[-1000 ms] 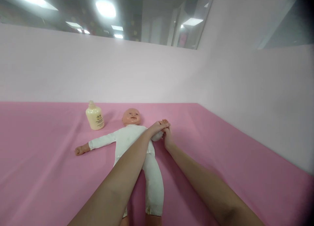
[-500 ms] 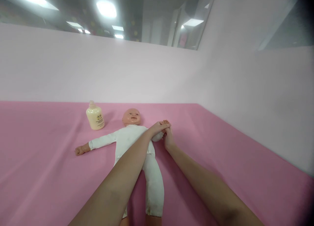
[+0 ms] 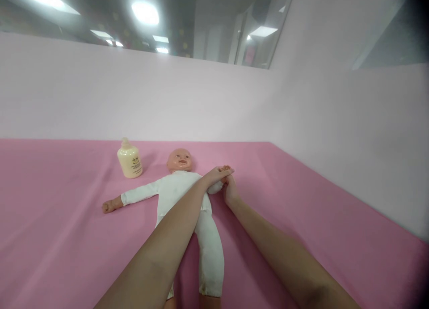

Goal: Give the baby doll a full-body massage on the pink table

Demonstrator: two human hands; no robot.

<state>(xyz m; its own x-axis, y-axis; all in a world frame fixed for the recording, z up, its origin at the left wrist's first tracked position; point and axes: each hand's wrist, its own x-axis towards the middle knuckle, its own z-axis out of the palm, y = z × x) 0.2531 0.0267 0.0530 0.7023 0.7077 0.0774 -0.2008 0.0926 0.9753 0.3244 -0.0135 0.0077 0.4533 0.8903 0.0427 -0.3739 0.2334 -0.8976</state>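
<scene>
Both hands, left [image 3: 217, 174] and right [image 3: 229, 190], clasped the baby doll's [image 3: 181, 190] arm as it lay supine on the pink sheet [image 3: 301, 210]; I judged gentle, supported handling best.

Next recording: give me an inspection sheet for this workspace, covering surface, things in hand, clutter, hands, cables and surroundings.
Surface: pink sheet, lightly creased, spread wall to wall.
Things in hand: doll in a white suit, lying face up, one arm stretched out to the side, the other arm raised between both hands.
Clutter: cream bottle standing upright beside the doll's head, apart from it.
Hands: left hand and right hand meet at the doll's raised arm; the left forearm crosses over the doll's body. How tightly the fingers close cannot be told.
Cables: nothing seen.
Surroundings: pale pink walls forming a corner, with glass panes above reflecting ceiling lights.
</scene>
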